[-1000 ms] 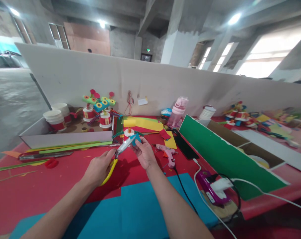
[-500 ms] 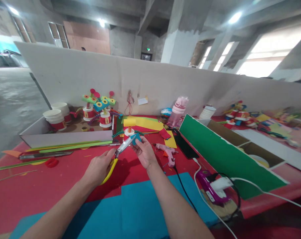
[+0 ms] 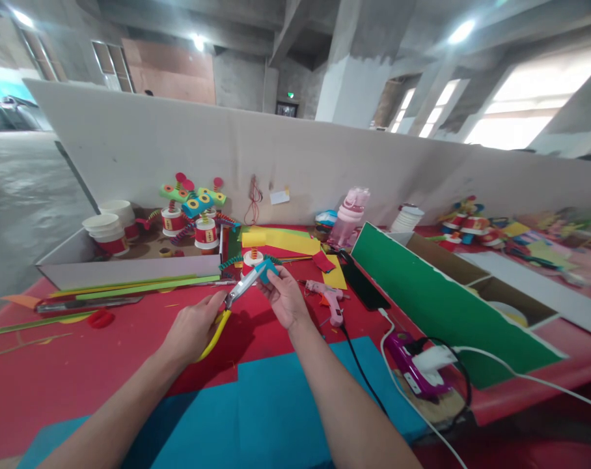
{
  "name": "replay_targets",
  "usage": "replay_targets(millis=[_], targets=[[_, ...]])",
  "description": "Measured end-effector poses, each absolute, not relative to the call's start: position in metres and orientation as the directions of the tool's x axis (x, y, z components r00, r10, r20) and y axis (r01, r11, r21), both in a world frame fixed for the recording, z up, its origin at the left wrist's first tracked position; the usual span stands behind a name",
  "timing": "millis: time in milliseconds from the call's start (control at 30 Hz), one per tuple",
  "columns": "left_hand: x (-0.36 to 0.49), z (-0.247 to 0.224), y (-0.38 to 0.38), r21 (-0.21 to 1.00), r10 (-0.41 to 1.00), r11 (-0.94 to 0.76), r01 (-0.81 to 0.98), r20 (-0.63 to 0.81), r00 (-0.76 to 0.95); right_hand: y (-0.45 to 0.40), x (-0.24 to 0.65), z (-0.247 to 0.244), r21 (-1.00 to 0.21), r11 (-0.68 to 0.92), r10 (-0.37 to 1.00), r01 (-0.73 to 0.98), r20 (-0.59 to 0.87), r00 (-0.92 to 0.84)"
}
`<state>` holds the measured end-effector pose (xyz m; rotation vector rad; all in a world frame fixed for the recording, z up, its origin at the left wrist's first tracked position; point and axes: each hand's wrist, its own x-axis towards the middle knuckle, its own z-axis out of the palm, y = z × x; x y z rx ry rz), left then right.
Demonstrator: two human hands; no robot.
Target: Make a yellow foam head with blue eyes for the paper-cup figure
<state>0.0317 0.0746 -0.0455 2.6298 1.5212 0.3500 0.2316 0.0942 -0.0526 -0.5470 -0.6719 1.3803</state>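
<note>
My left hand (image 3: 192, 326) is closed around the yellow handles of a pair of scissors (image 3: 216, 335). Their silver blades point up and to the right, meeting a small piece of blue paper (image 3: 269, 269). My right hand (image 3: 286, 296) pinches that paper by its right side, fingers partly hidden behind it. Whether the blades are fully closed on the paper I cannot tell. Just behind the blades stands a paper-cup figure (image 3: 253, 240) with a yellow roll on top and green folded arms. Large blue paper sheets (image 3: 276, 404) lie beneath my forearms.
A pink glue gun (image 3: 329, 299) lies right of my hands, near a black phone (image 3: 361, 283). At the back left, a white box (image 3: 139, 273) holds cups and finished figures. A green-sided box (image 3: 446, 312) and a purple power strip (image 3: 417, 371) with cables stand at right.
Almost nothing differs. The blue paper and my right hand have shifted very slightly; both hands keep their hold, and the view has moved a little.
</note>
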Motion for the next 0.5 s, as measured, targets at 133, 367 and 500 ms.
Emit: replay_targets(millis=[133, 367, 500], targets=[[0.0316, -0.0446, 0.0744, 0.181, 0.863, -0.503, 0.845, 0.154, 0.481, 0.0948, 0.2324, -0.0533, -0.706, 0.126, 0.991, -0.696, 0.113, 0.065], [0.0319, -0.0435, 0.0734, 0.199, 0.861, -0.509, 0.838, 0.148, 0.487, 0.0951, 0.2332, -0.0529, -0.718, 0.129, 0.992, -0.684, 0.091, 0.091], [0.0313, -0.045, 0.0748, 0.199, 0.861, -0.508, 0.838, 0.159, 0.483, 0.0965, 0.2347, -0.053, -0.75, 0.148, 0.989, -0.645, 0.101, 0.109]])
